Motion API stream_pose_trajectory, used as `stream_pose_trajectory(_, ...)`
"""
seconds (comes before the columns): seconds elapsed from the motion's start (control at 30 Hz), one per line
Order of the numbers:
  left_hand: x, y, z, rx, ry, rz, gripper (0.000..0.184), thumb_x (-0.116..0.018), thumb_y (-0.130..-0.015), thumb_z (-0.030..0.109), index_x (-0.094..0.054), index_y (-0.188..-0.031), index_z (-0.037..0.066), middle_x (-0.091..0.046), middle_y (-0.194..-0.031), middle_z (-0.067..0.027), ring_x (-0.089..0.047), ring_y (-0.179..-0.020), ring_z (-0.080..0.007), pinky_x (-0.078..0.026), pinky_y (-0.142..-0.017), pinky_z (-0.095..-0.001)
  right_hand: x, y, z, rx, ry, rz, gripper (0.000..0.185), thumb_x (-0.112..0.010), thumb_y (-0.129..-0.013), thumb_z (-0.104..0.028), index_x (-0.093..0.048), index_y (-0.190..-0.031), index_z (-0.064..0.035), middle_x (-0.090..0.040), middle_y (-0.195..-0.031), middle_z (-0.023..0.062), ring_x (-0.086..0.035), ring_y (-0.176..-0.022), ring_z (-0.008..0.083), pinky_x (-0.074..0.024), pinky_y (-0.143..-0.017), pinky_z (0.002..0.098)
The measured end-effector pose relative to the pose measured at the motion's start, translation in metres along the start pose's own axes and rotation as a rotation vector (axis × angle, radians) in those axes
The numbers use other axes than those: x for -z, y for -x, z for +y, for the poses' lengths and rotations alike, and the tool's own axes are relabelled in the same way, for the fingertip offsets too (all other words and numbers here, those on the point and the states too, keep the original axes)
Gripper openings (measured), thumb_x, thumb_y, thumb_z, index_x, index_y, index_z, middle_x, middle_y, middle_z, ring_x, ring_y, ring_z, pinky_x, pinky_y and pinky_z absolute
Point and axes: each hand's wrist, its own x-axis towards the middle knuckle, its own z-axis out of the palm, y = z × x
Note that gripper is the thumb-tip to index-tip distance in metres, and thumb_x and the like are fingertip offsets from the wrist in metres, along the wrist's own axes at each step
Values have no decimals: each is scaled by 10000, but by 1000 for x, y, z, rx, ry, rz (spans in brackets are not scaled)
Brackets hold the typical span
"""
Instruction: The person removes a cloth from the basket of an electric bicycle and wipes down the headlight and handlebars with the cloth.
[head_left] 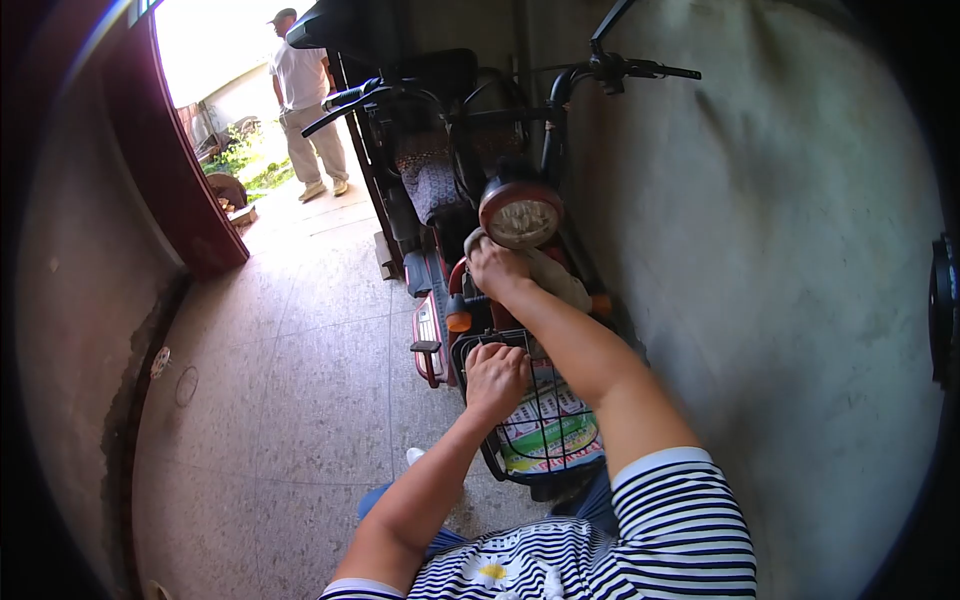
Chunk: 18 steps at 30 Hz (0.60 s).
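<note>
A tricycle or motorbike-like vehicle faces me, with a round red-rimmed headlight (522, 217) at its front. Just below the headlight, my right hand (497, 268) is closed on a greyish cloth (556, 280), which spreads out to the right behind my wrist. Lower down, my left hand (497, 380) has its fingers curled over the top rim of the black wire basket (490, 447). Printed paper or packaging (548, 430) in green, white and pink lies inside the basket. An orange turn signal (458, 316) sits just left of my hands.
Handlebars with a brake lever (650, 70) and mirror stem rise above the headlight. A bare wall (780, 250) runs close along the right. At the left, a dark red door frame (185, 150) opens outdoors, where a person (305, 100) stands. The floor (290, 370) is tiled.
</note>
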Motion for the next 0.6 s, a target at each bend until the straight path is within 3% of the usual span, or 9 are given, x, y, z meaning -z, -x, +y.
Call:
stream_pose_trajectory(0.03, -3, 1, -2, -17, 17, 21, 177, -521, -899, 228, -643, -904, 99, -654, -925, -42, -555, -1024, -238, -354, -956, -404, 2, -5, -3, -8, 37, -20, 325, -508, -920, -322, -646, -1044, -55, -591, -1126, 133, -565, -1082, 276, -450, -945, 393)
stream_pose_trajectory(0.13, -4, 3, -7, -51, 34, 47, 182, -543, -898, 256, -647, -872, 109, -642, -871, -26, -559, -993, -217, -368, -942, -389, 13, 1, -5, 44, 159, -106, 346, -508, -916, -336, -628, -1113, -78, -568, -1175, 126, -525, -1151, 264, -444, -952, 398)
stream_pose_trajectory(0.17, -5, 3, -8, -50, 35, 49, 182, -543, -898, 256, -647, -872, 109, -642, -871, -26, -559, -993, -217, -368, -942, -389, 16, 8, -3, 108, 142, -91, 334, -471, -913, -305, -651, -1118, -113, -554, -1261, 98, -496, -1208, 250, -397, -998, 402)
stream_pose_trajectory(0.33, 1, 2, -3, 0, 40, -24, 222, -503, -912, 253, -649, -931, 88, -643, -921, -52, -545, -1027, -244, -360, -953, -404, 28, 53, 28, 303, 120, 35, 374, -523, -863, -301, -592, -1203, -161, -533, -1308, 55, -419, -1274, 224, -300, -1062, 465)
stream_pose_trajectory(0.4, -5, 2, -7, -3, 37, -29, 223, -503, -914, 254, -649, -930, 86, -643, -921, -55, -545, -1027, -244, -360, -953, -405, 41, 66, 45, 467, 114, 78, 386, -531, -841, -273, -593, -1201, -148, -555, -1278, 65, -437, -1258, 211, -306, -1059, 469)
stream_pose_trajectory(0.53, -3, 2, -3, -5, 18, 24, 201, -532, -904, 266, -651, -854, 113, -651, -882, -21, -562, -1005, -216, -368, -951, -389, 51, 93, 78, 448, 99, 89, 381, -551, -801, -206, -620, -1167, -127, -580, -1244, 72, -488, -1215, 228, -360, -1033, 426)
stream_pose_trajectory(0.6, -3, 2, -2, 4, 15, 4, 201, -531, -903, 266, -651, -852, 114, -652, -883, -21, -562, -1004, -216, -367, -950, -390, 54, 103, 95, 359, -36, 104, 334, -561, -799, -161, -623, -1113, -67, -597, -1140, 93, -551, -1098, 293, -438, -946, 405)
